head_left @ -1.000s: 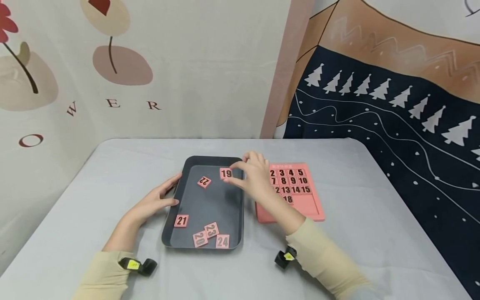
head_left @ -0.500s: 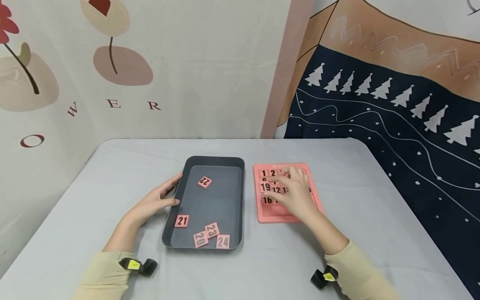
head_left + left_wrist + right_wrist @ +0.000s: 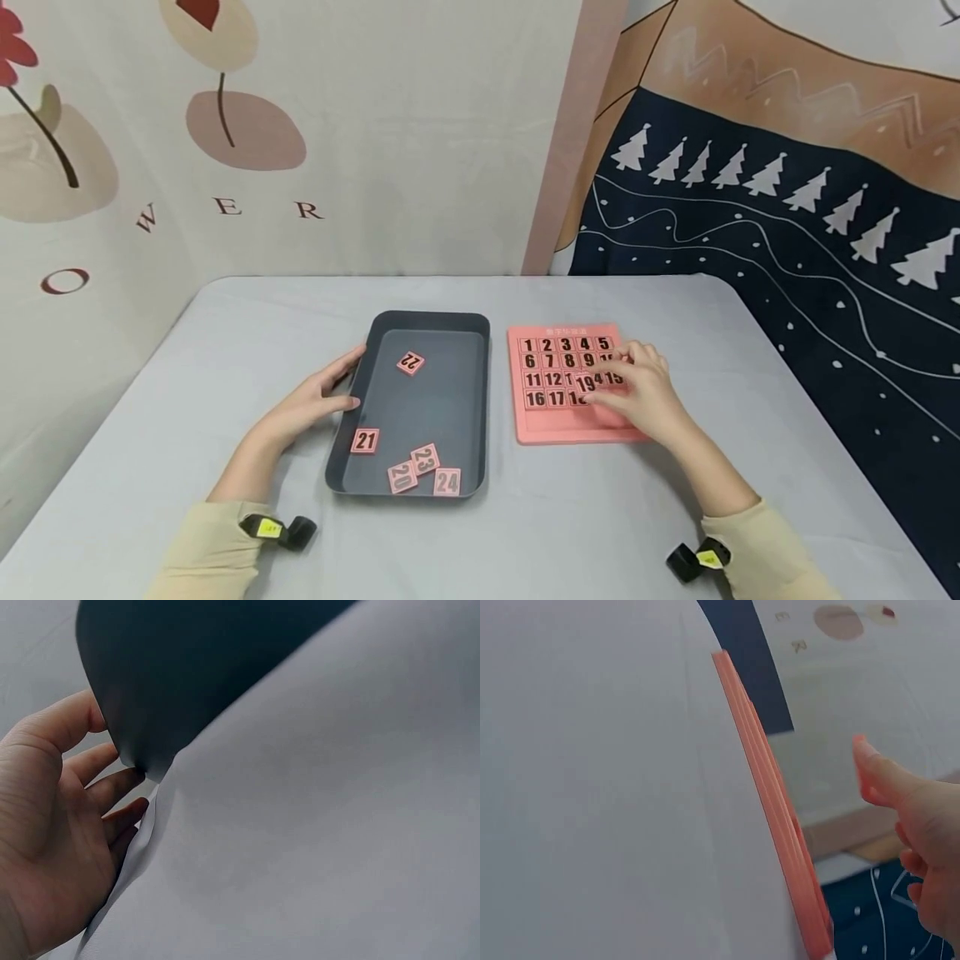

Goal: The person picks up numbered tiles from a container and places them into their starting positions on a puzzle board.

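Note:
In the head view my right hand (image 3: 641, 392) pinches the pink number tile 19 (image 3: 584, 383) between thumb and fingers. It holds the tile over the pink number board (image 3: 558, 429), apart from its surface as far as I can tell. Rows of tiles from 1 to 18 fill the board's upper part, some of them hidden by the hand and tile. The right wrist view shows the hand (image 3: 922, 817) above the board's edge (image 3: 776, 810). My left hand (image 3: 307, 404) touches the left side of the dark grey tray (image 3: 482, 400) with fingers relaxed; the left wrist view shows the thumb against its wall (image 3: 172, 675).
Inside the tray lie tile 22 (image 3: 410, 362), tile 21 (image 3: 365, 441), tile 23 (image 3: 425, 458), tile 20 (image 3: 402, 477) and tile 24 (image 3: 447, 482). Tiles 20 and 23 touch. A pale cloth (image 3: 435, 550) covers the table, with printed curtains behind.
My right hand has picked tile 19 out of the tray and carried it rightward, across to the board's middle right. The left hand and tray have stayed in place.

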`<state>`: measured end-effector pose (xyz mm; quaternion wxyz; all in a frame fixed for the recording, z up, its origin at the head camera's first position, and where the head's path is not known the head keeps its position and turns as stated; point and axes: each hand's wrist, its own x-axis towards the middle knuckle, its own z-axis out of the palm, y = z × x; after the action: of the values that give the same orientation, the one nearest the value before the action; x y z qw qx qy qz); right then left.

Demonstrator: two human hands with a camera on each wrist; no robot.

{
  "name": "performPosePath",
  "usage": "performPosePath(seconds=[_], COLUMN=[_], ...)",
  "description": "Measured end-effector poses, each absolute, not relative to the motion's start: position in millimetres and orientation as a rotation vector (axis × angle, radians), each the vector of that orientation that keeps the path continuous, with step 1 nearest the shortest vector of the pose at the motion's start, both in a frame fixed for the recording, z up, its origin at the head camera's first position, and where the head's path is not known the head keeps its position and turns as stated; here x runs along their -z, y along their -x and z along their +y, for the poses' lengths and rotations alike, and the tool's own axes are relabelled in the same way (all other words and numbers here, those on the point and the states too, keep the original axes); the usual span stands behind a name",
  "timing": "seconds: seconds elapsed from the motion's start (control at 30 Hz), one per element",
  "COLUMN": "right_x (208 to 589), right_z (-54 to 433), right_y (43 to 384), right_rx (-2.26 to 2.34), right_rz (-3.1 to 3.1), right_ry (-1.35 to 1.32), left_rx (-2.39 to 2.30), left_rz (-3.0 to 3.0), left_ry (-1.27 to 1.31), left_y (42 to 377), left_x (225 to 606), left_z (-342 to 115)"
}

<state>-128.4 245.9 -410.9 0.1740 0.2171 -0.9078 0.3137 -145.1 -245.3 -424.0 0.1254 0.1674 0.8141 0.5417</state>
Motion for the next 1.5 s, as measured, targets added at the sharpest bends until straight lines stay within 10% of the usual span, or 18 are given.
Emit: performPosePath(seconds=[1.5], right_x=[406], right_z=[254], right_y=[126], right_rx=[-0.709], right_rz=[-2.665], right_ry=[-0.631], left_rx=[-1.596], left_rz=[2.354], left_ry=[-0.486], left_y=[146], left_x=[427], left_z=[-246])
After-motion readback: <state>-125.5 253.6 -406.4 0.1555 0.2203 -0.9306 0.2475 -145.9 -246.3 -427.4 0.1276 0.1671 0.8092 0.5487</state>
